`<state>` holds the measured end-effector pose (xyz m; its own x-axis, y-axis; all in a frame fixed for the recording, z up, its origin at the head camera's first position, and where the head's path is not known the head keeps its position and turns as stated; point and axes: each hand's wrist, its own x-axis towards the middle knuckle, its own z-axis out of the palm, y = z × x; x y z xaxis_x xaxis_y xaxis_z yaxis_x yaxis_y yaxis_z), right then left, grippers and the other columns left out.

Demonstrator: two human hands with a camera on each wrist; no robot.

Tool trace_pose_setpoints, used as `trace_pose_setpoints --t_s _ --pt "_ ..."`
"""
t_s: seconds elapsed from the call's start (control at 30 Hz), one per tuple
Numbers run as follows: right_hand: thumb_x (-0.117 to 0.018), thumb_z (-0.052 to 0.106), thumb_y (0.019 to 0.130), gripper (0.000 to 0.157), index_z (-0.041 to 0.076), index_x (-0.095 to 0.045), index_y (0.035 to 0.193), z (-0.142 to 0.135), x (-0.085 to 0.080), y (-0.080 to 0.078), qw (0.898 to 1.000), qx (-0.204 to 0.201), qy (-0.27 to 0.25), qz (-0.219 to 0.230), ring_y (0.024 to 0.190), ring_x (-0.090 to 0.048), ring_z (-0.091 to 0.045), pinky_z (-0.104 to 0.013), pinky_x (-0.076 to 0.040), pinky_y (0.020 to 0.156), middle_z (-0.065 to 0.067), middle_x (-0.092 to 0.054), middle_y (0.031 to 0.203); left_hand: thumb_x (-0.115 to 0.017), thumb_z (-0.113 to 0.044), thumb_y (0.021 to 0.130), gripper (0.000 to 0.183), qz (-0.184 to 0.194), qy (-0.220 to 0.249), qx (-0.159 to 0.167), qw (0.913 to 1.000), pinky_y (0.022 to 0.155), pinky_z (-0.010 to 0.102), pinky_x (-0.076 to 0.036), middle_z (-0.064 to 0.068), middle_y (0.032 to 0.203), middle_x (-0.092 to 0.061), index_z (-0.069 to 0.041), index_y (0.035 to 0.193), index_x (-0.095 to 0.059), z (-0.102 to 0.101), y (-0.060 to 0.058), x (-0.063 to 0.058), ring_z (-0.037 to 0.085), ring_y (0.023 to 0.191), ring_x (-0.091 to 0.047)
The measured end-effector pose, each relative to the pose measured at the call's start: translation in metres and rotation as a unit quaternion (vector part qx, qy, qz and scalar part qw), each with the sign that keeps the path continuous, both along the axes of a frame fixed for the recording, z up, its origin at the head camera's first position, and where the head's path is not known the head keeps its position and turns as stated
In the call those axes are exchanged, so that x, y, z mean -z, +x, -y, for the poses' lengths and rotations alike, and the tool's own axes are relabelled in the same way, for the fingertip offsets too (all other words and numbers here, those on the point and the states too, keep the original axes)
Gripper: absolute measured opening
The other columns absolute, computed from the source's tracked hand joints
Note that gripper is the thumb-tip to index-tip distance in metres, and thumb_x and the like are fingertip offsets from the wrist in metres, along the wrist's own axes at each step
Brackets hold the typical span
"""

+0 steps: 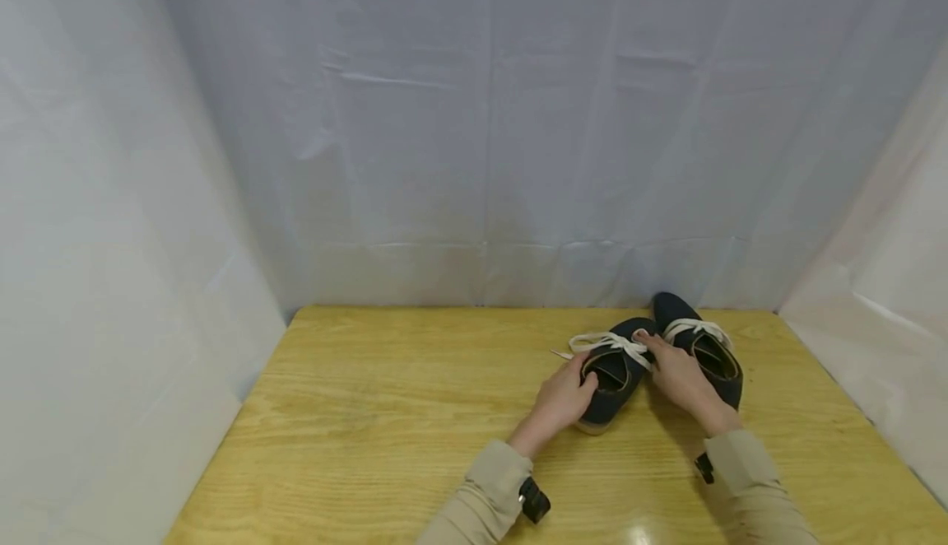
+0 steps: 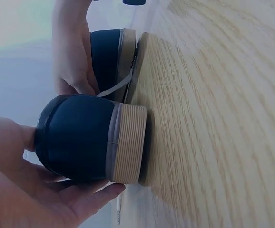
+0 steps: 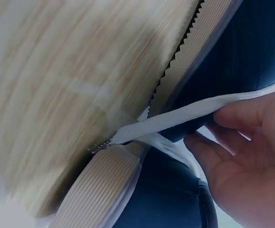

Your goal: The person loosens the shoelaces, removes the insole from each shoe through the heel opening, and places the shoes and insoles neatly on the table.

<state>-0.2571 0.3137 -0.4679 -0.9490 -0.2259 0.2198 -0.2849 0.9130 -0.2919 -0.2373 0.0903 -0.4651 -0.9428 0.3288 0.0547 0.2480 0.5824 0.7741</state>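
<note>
Two dark navy lace-up shoes with white laces and ribbed tan soles are at the table's back right. My left hand (image 1: 566,397) grips the nearer shoe (image 1: 611,409) by its opening, thumb inside the collar and fingers along the outer side. My right hand (image 1: 681,372) reaches over that shoe's front, between the two shoes, with bent fingers at the lacing. In the right wrist view a white lace (image 3: 175,118) runs past its fingertips and hangs toward the table. The other shoe (image 1: 729,388) stands just right of this hand.
The wooden table (image 1: 370,405) extends left and toward me. Grey plastic sheeting (image 1: 481,158) hangs behind its back edge, with pale sheeting (image 1: 111,240) on the left and more sheeting (image 1: 889,298) on the right.
</note>
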Motion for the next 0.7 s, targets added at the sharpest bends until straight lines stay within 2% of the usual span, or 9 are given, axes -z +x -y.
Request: trace_pose_setpoints --t_s 0.23,0.3,0.33,0.4,0.5,0.6,0.7 --pt "-0.057 -0.01 0.092 0.047 -0.008 -0.055 0.139 0.003 0.003 0.006 1.0 -0.003 0.004 -0.011 0.102 -0.065 -0.048 -0.033 -0.033 0.05 -0.033 -0.052 0.14 -0.044 -0.024 0.105 0.048 0.005 0.0 0.01 0.9999 0.107 0.048 -0.044 0.013 0.145 -0.057 -0.01 0.151 -0.048 0.005 0.001 -0.003 0.033 0.132 -0.055" --pt "-0.058 -0.01 0.092 0.047 -0.009 -0.055 0.139 0.004 0.003 0.007 1.0 -0.003 0.003 -0.015 0.099 -0.065 -0.049 -0.032 -0.034 0.05 -0.035 -0.053 0.138 -0.043 -0.024 0.105 0.048 0.011 0.002 0.01 0.9999 0.107 0.048 -0.044 0.012 0.146 -0.057 -0.011 0.151 -0.048 0.006 0.001 -0.005 0.033 0.132 -0.055" --pt "-0.059 -0.01 0.092 0.047 -0.009 -0.055 0.138 0.004 0.002 0.009 1.0 -0.002 0.006 -0.021 0.105 -0.063 -0.051 -0.034 -0.037 0.051 -0.036 -0.054 0.137 -0.043 -0.024 0.105 0.048 0.013 0.002 0.01 0.9999 0.107 0.048 -0.044 0.012 0.146 -0.057 -0.011 0.151 -0.048 0.007 0.001 -0.005 0.033 0.132 -0.055" --pt "-0.06 -0.01 0.091 0.047 -0.009 -0.055 0.138 0.006 0.002 0.011 1.0 0.0 0.005 -0.026 0.104 -0.063 -0.052 -0.038 -0.044 0.052 -0.037 -0.054 0.135 -0.043 -0.023 0.105 0.047 0.013 -0.001 0.01 0.9999 0.106 0.048 -0.045 0.013 0.145 -0.058 -0.011 0.15 -0.049 0.008 0.0 -0.006 0.033 0.132 -0.055" --pt "-0.061 -0.01 0.09 0.047 -0.01 -0.055 0.137 0.008 0.001 0.015 0.999 0.005 0.013 -0.036 0.112 -0.059 -0.054 -0.051 -0.055 0.068 -0.036 -0.056 0.133 -0.043 -0.022 0.104 0.047 0.009 -0.008 0.014 0.9998 0.106 0.047 -0.046 0.013 0.144 -0.059 -0.011 0.15 -0.05 0.01 0.0 -0.006 0.033 0.131 -0.056" --pt "-0.063 -0.01 0.089 0.047 -0.01 -0.057 0.136 0.01 0.002 0.018 0.999 0.008 0.025 -0.044 0.12 -0.055 -0.054 -0.059 -0.053 0.084 -0.034 -0.058 0.131 -0.043 -0.021 0.104 0.047 0.012 -0.01 0.021 0.9997 0.106 0.047 -0.046 0.013 0.144 -0.058 -0.011 0.15 -0.05 0.014 0.0 -0.006 0.033 0.131 -0.056" --pt "-0.063 -0.01 0.088 0.046 -0.01 -0.058 0.134 0.012 0.004 0.021 0.998 0.009 0.032 -0.048 0.119 -0.056 -0.054 -0.06 -0.051 0.088 -0.034 -0.06 0.129 -0.042 -0.019 0.104 0.047 0.016 -0.01 0.028 0.9994 0.106 0.048 -0.045 0.013 0.145 -0.057 -0.011 0.15 -0.05 0.02 -0.001 -0.005 0.034 0.132 -0.055"
